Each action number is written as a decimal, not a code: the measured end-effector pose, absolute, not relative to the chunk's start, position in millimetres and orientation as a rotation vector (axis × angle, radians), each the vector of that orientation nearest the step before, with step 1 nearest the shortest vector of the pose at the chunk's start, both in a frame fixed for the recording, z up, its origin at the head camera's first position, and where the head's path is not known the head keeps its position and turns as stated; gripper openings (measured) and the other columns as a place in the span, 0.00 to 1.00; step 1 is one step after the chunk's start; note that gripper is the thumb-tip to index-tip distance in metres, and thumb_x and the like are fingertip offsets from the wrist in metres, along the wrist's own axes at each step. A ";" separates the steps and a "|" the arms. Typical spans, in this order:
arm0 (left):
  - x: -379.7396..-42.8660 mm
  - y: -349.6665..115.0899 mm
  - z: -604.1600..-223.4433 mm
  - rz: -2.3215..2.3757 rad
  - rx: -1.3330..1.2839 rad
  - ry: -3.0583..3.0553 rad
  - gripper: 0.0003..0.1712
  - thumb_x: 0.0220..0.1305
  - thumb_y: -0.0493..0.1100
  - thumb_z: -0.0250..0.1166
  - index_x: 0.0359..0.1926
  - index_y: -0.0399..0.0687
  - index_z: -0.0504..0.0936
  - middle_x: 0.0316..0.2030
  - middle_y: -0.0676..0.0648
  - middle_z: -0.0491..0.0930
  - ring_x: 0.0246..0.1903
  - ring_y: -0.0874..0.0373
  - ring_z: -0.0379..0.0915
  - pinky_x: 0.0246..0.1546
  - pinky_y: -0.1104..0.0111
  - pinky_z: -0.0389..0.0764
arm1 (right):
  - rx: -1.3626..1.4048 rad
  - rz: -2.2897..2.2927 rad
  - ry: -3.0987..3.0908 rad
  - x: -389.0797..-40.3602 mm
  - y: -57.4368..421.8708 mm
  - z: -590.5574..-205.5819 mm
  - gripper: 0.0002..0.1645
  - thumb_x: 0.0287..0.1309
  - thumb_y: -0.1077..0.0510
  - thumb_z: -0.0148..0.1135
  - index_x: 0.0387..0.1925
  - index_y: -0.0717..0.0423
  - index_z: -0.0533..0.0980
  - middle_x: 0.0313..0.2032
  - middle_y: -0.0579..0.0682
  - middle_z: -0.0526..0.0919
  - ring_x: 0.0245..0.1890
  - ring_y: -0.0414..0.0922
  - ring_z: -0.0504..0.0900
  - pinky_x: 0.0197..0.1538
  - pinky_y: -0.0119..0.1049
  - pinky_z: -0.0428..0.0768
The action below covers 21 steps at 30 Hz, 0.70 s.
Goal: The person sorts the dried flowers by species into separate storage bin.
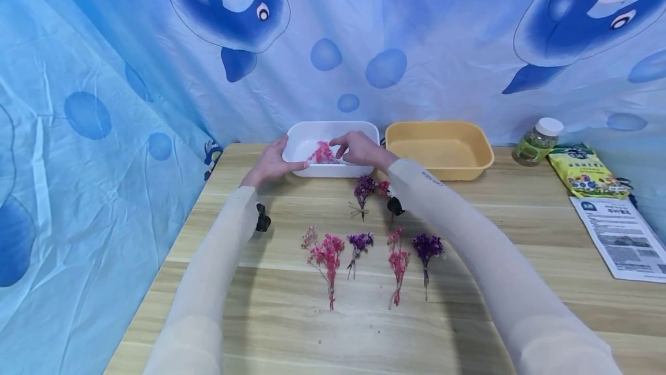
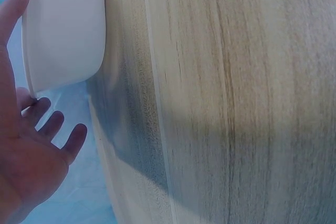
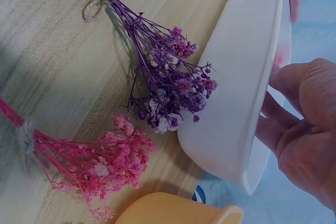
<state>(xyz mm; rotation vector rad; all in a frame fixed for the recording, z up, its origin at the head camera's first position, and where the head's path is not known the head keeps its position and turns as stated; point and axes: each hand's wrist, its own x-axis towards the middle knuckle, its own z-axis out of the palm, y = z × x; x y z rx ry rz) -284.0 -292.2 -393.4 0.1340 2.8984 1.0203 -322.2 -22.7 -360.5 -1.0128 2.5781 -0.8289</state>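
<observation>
Head view, 12 = away from the person. The pink bunch [image 1: 322,152] lay inside the white basin [image 1: 333,171], near its near wall, at about 9 o'clock from the right hand [image 1: 359,148]. Right was the nearer hand. Blossoms sat toward 9–10, and what showed of the stems ran toward 4, in under that hand. Stem ends hidden, so no full read on the axis.

Right hand: index reached out to the blossoms, other fingers bent. Couldn't tell if they pinched the stems; the basin wall blocked the right wrist view.

Left hand [image 1: 272,161]: clamped on the basin's 8 o'clock corner, thumb along the near rim, fingers round the end. Basin's long axis ran 9 to 3.

Yellow basin [image 1: 442,173] stood just beside it at 3. On the table [image 1: 270,305], a twine-tied purple bunch [image 1: 364,188] lay at 5 from the white basin, blossoms toward 12, stems toward 6. Second pink bunch [image 3: 105,161] lay beside that, partly under the right wrist in head view.
</observation>
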 end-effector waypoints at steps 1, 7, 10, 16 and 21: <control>-283.6 -291.8 -393.8 1.018 0.136 2.900 0.66 0.55 0.59 0.75 0.78 0.37 0.43 0.77 0.35 0.45 0.74 0.39 0.43 0.72 0.47 0.51 | -1.014 -0.839 2.578 -322.4 -22.2 -360.9 0.34 0.58 0.75 0.55 0.67 0.60 0.71 0.50 0.57 0.85 0.41 0.48 0.83 0.33 0.32 0.75; -282.6 -289.8 -394.6 1.041 0.129 2.882 0.66 0.56 0.58 0.75 0.78 0.37 0.43 0.77 0.35 0.44 0.74 0.38 0.42 0.72 0.47 0.50 | -1.032 -0.917 2.614 -319.9 -14.1 -355.8 0.30 0.62 0.70 0.57 0.67 0.63 0.71 0.51 0.60 0.84 0.47 0.51 0.83 0.39 0.35 0.80; -283.5 -289.5 -394.5 1.049 0.135 2.882 0.65 0.56 0.57 0.75 0.78 0.37 0.42 0.77 0.35 0.44 0.75 0.38 0.41 0.73 0.47 0.49 | -1.003 -1.004 2.624 -316.1 -5.2 -349.5 0.29 0.64 0.68 0.57 0.67 0.65 0.70 0.50 0.63 0.84 0.45 0.54 0.84 0.38 0.37 0.81; -285.4 -291.3 -394.7 1.065 0.159 2.890 0.65 0.55 0.57 0.75 0.78 0.36 0.43 0.77 0.35 0.44 0.75 0.39 0.41 0.73 0.48 0.48 | -0.930 -1.169 2.651 -301.6 21.4 -340.5 0.27 0.67 0.64 0.55 0.66 0.68 0.70 0.47 0.63 0.85 0.39 0.56 0.86 0.37 0.38 0.84; -283.3 -292.5 -394.1 1.111 0.171 2.880 0.65 0.54 0.55 0.77 0.78 0.35 0.45 0.77 0.34 0.46 0.74 0.38 0.43 0.73 0.49 0.49 | -0.836 -1.284 2.636 -284.2 48.0 -343.3 0.27 0.63 0.65 0.57 0.62 0.74 0.71 0.45 0.66 0.84 0.42 0.58 0.85 0.45 0.43 0.85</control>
